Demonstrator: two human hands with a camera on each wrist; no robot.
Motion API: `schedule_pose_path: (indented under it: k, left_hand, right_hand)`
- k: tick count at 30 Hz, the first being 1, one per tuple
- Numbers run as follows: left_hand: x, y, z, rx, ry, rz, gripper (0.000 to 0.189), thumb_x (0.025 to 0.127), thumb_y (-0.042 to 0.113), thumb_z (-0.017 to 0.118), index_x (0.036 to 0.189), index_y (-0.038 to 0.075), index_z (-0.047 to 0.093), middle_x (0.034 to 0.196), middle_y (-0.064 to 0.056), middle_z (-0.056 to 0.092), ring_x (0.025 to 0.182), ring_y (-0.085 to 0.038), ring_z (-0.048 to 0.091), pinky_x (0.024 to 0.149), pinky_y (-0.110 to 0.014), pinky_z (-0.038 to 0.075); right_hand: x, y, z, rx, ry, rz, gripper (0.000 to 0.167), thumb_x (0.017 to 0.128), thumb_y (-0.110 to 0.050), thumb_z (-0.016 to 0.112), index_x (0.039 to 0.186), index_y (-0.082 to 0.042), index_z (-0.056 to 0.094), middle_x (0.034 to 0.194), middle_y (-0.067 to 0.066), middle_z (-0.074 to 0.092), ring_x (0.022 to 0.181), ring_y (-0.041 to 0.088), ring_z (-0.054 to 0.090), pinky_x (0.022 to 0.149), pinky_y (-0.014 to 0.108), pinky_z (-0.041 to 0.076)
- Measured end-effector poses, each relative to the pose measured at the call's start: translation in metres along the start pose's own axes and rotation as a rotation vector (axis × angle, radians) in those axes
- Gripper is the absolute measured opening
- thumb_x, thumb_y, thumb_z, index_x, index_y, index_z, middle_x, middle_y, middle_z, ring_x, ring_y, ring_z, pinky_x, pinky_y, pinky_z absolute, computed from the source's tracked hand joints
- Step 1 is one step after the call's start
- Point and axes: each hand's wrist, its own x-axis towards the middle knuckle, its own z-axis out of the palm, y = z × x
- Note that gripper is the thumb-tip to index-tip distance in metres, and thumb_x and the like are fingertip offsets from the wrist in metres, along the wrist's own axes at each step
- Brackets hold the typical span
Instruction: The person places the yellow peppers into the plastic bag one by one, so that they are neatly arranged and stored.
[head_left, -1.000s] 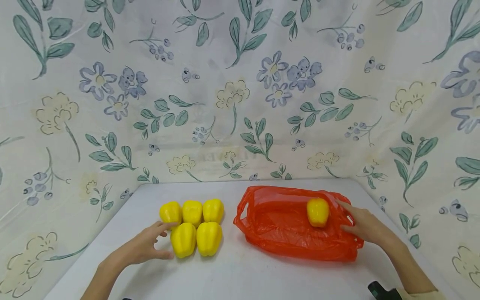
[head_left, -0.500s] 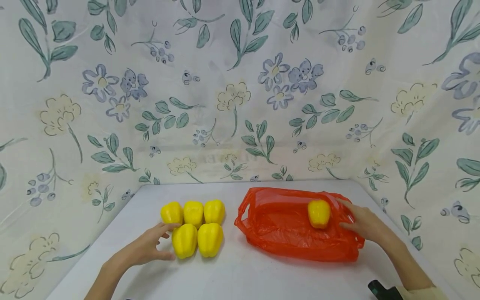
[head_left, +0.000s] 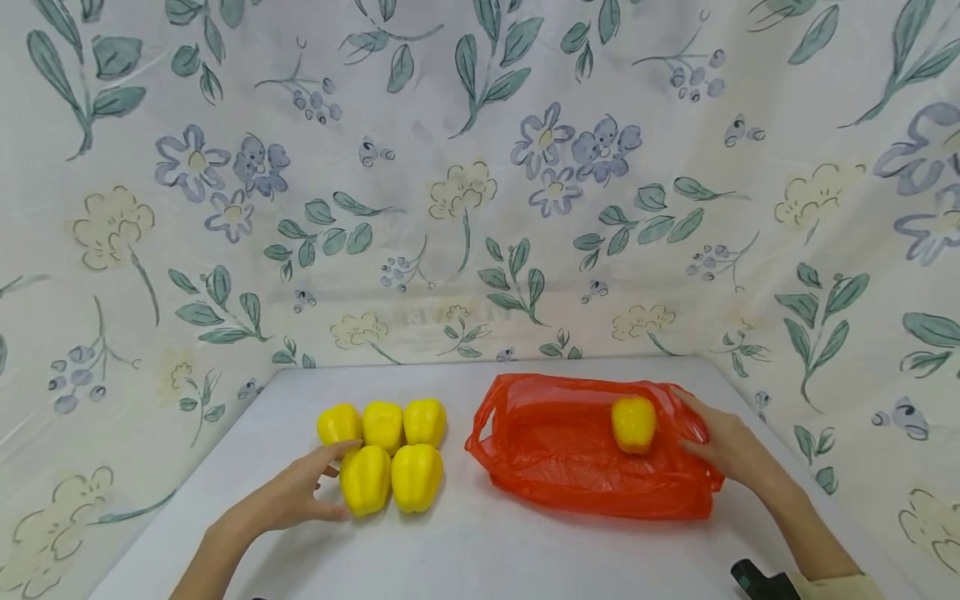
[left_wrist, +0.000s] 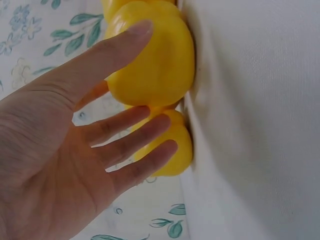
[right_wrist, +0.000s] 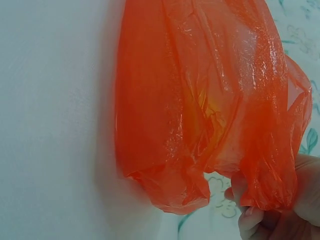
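Note:
Several yellow bell peppers stand grouped at the left of the table, three behind and two in front. My left hand (head_left: 288, 492) is at the front-left bell pepper (head_left: 366, 481), thumb and fingers spread to either side of it. The left wrist view shows the same pepper (left_wrist: 157, 65) beyond the thumb, with the fingers fairly straight; contact is hard to tell. At the right lies a red plastic bag (head_left: 540, 467) with one yellow bell pepper (head_left: 633, 425) on or in it. My right hand (head_left: 723, 446) holds the bag's right end; its fingers curl round the gathered plastic (right_wrist: 270, 185).
The white table (head_left: 450, 558) ends in front of a hanging floral sheet (head_left: 465, 183). Another front pepper (head_left: 417, 477) touches the one by my left hand. A dark object (head_left: 761, 581) sits at the right forearm's sleeve.
Both hands stay nearly in place. My left fingertips have edged slightly in toward the front-left pepper. The bag and the peppers have not moved; the head view shifts slightly.

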Motion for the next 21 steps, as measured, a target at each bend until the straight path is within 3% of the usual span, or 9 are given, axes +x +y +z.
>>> schedule_pose_path:
  k: [4,21]
  left_hand:
    - [0.0028,-0.0009,0.0004,0.008,-0.009,-0.009,0.092,0.07,0.038,0.087,0.145,0.013,0.041,0.142,-0.015,0.051,0.113,-0.029,0.058,0.087,-0.053,0.054]
    - [0.0061,-0.0013,0.0062,0.015,0.001,-0.017,0.09,0.068,0.039,0.088,0.141,0.012,0.043,0.139,-0.013,0.052,0.109,-0.025,0.059,0.086,-0.048,0.055]
  right_hand:
    - [0.0002,0.0008,0.0024,0.013,0.02,-0.023,0.082,0.083,-0.013,0.075,0.151,-0.003,0.03,0.129,0.029,0.056,0.099,0.033,0.061,0.072,0.042,0.061]
    - [0.0012,0.0011,0.0013,0.004,0.006,-0.011,0.08,0.083,-0.015,0.076,0.149,-0.002,0.033,0.12,0.026,0.059,0.097,0.031,0.06,0.073,0.043,0.061]
